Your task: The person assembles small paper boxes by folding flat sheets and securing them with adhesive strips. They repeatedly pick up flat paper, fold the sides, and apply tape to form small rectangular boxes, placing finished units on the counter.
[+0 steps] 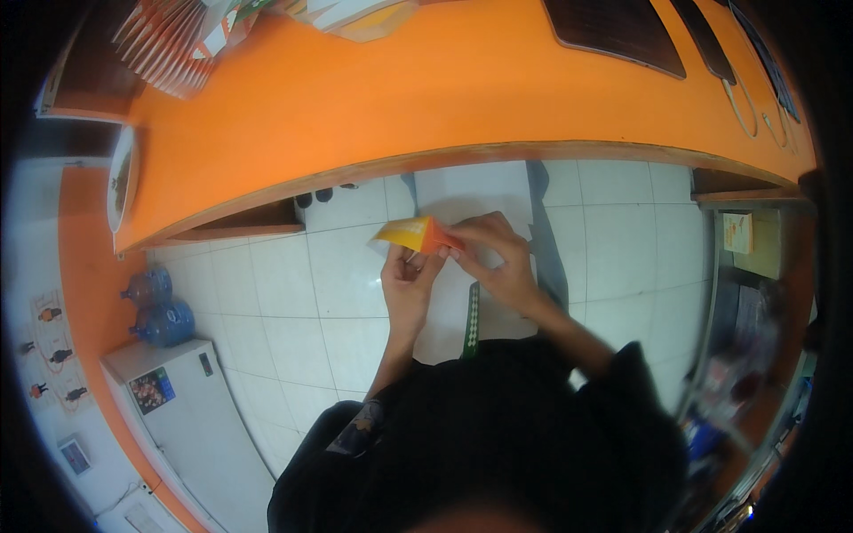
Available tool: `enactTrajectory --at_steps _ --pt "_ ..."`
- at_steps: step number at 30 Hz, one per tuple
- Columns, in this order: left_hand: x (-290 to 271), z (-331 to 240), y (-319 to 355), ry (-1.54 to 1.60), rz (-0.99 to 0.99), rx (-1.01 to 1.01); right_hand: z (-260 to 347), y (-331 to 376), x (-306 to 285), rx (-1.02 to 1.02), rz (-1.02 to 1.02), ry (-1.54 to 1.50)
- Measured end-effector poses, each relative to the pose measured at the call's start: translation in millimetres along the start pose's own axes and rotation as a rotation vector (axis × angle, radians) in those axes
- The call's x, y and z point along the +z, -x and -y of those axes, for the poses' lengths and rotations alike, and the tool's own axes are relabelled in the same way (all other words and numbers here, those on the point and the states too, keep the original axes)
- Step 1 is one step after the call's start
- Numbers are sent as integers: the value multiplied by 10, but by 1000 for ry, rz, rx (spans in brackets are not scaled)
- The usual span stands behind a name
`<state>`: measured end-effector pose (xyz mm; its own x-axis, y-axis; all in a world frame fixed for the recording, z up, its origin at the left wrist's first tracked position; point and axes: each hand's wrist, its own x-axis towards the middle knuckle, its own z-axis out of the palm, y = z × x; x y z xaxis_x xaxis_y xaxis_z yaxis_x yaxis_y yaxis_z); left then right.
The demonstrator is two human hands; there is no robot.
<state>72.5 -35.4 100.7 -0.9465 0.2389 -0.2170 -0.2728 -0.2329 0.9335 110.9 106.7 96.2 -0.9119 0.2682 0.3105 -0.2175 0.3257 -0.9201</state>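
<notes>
Both hands are in front of my body, below the near edge of the orange table. They hold a small folded piece of yellow and orange printed paper or thin card [407,233]. My left hand [408,277] is closed on its lower side, with the thumb near the orange end. My right hand [503,265] pinches that orange end between thumb and fingers, and the fingertips of both hands nearly meet there. The yellow part points up to the left. What lies inside the fold is hidden.
An orange table [355,107] spans the far side. On it lie a fanned stack of folded printed papers [164,49], a dark brown board [616,31] and a dark device with a cable [704,40]. Blue water jugs [164,322] and a white cabinet [191,400] stand left; shelves [742,346] right.
</notes>
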Motion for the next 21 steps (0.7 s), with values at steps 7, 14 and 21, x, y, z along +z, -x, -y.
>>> enactTrajectory --at_steps 7,14,21 --pt "-142 45 -2 -420 58 131 -40 -94 48 -16 1 -84" --pt "-184 43 -39 -307 177 264 4 -44 9 56 -1 -100" --pt "-222 25 -76 -196 203 273 17 6 104 231 -81 -263"
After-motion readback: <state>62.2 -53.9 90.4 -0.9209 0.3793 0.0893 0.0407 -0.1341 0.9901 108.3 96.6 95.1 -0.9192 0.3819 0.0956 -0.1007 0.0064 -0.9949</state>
